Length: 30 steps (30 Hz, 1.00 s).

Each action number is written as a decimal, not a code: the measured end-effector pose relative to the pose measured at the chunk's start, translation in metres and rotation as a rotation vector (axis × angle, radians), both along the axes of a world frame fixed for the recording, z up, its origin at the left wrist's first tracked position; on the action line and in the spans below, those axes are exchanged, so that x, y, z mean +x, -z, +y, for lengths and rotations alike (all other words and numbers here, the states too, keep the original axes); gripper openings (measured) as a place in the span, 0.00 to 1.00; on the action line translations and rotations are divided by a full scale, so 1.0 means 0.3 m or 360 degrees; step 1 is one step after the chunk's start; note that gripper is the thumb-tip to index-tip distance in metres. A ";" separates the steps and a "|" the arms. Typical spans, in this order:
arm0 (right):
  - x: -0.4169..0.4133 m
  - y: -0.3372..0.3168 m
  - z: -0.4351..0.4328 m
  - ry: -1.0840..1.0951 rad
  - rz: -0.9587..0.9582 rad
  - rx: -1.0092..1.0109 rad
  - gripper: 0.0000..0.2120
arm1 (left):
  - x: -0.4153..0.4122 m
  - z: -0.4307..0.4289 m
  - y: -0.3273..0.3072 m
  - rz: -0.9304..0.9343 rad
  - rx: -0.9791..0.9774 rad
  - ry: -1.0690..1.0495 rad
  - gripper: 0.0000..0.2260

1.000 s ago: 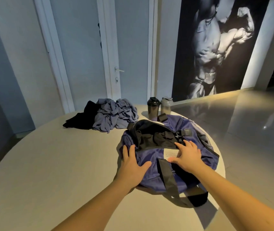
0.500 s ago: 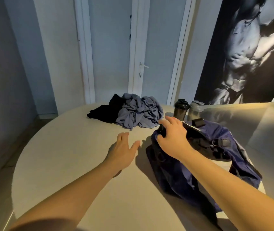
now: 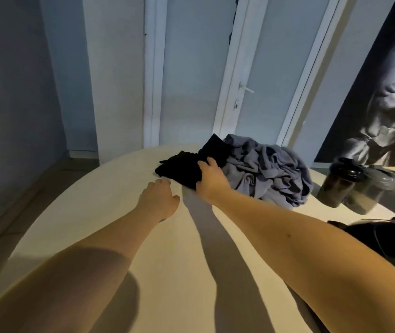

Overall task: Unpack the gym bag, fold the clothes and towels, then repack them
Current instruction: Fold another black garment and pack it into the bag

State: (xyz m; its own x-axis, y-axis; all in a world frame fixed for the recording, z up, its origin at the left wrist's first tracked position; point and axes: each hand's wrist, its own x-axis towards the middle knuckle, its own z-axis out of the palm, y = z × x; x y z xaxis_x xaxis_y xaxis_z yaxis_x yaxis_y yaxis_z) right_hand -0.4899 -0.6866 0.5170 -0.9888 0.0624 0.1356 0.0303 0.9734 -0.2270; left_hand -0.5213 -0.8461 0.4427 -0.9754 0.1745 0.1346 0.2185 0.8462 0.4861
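On the table [image 3: 100,224], right hand [image 3: 212,180], off the gym bag [image 3: 388,239], now grips the black garment [image 3: 179,167]; left hand [image 3: 159,199] open

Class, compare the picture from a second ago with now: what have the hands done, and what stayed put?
Both hands left the bag. The right hand moved forward-left to the black garment and grips it. The left hand, open, reached toward it over the table. The grey pile and shakers stayed put.
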 end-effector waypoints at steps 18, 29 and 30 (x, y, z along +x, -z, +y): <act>0.294 0.177 -0.140 -0.0170 0.0065 -0.0122 0.10 | 0.135 -0.161 -0.001 -0.0016 0.0371 -0.0054 0.25; 1.113 0.184 -0.104 -0.0147 -0.0023 -0.0470 0.09 | 0.990 -0.248 -0.036 -0.0185 0.0374 0.0013 0.10; 1.180 0.184 -0.098 -0.0151 -0.0017 -0.0506 0.08 | 1.054 -0.248 -0.044 -0.0215 0.0362 0.0025 0.10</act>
State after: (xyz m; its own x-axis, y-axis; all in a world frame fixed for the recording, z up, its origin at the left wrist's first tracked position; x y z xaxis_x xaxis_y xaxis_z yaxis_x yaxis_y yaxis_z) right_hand -0.1360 -0.7160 0.4619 -0.9935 0.0077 0.1138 -0.0530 0.8524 -0.5203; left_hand -0.2049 -0.9205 0.4558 -0.9847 0.1696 0.0411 0.1508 0.7088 0.6891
